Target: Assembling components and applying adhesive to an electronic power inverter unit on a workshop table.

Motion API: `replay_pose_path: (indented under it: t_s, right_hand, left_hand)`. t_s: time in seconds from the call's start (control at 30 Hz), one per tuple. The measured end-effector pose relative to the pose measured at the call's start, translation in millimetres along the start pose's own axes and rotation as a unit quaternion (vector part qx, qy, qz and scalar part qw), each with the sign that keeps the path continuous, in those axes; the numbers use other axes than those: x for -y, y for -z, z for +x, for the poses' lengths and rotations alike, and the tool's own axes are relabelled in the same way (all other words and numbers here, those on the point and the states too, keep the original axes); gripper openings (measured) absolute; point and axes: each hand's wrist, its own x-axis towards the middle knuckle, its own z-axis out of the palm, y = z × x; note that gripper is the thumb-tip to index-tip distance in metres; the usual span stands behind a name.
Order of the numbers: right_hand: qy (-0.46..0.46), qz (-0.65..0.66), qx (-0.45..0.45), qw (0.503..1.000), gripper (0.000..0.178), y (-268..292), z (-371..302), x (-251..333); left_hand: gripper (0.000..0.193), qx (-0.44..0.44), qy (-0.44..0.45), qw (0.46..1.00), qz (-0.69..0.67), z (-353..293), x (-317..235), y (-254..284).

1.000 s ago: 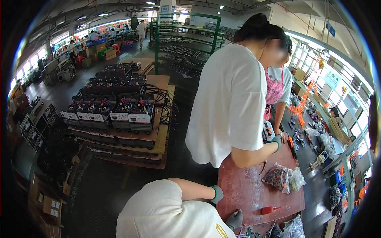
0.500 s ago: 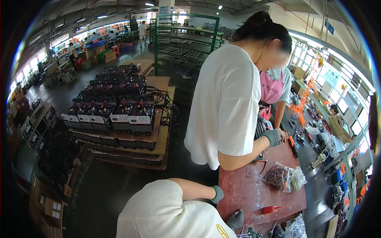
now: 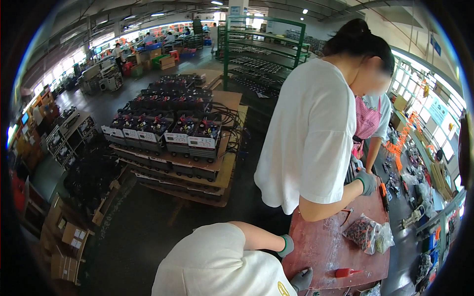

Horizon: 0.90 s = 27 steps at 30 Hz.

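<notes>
My left hand [image 3: 286,245], in a grey glove with a green cuff, is at the near edge of a worn red-brown tabletop [image 3: 326,246]. Its fingers are hidden from this angle. Lower down, my right hand [image 3: 302,279], in a dark grey glove, rests on the same edge with its fingers extended and nothing visible in it. A red squeeze bottle with a thin nozzle [image 3: 345,273] lies to the right of that hand. Farther along the table sits a clear plastic bag of small dark and reddish parts [image 3: 363,233], beside a second bag with pale contents [image 3: 384,238].
Close ahead, a co-worker in white [image 3: 316,128] leans over the table, a gloved hand [image 3: 366,182] at its far end. Another person wears a pink apron [image 3: 368,117]. Stacked machines with exposed wiring [image 3: 163,133] stand left, near a green rack [image 3: 226,54]. Pliers [image 3: 347,216] lie on the table.
The view has swung left, so the whole scene sits farther right and slightly lower. Both of my hands remain at the table edge.
</notes>
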Motion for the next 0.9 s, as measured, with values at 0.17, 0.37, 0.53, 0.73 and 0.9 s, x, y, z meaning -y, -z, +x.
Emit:
replay_pose_path:
  t_s: [0.17, 0.37, 0.53, 0.73, 0.9]
  right_hand:
    - [-0.018, 0.013, 0.012, 1.000, 0.027, -6, -1, -2]
    - [-0.026, 0.009, 0.026, 0.999, 0.027, 8, 1, 10]
    - [-0.028, 0.016, 0.027, 0.999, 0.029, 10, 2, 10]
    - [-0.021, 0.032, 0.012, 0.999, 0.029, 7, 1, 8]
    - [-0.015, 0.038, 0.013, 0.999, 0.028, 6, 1, 7]
  left_hand:
    - [0.058, -0.003, -0.002, 1.000, -0.002, -4, 0, -1]
    - [0.058, -0.006, 0.001, 1.000, 0.002, -2, 0, -5]
    - [0.057, -0.016, 0.007, 1.000, -0.002, -12, -3, 3]
    - [0.054, -0.009, 0.006, 1.000, 0.009, -9, -4, 1]
    - [0.052, -0.002, 0.007, 1.000, 0.026, -5, -5, -1]
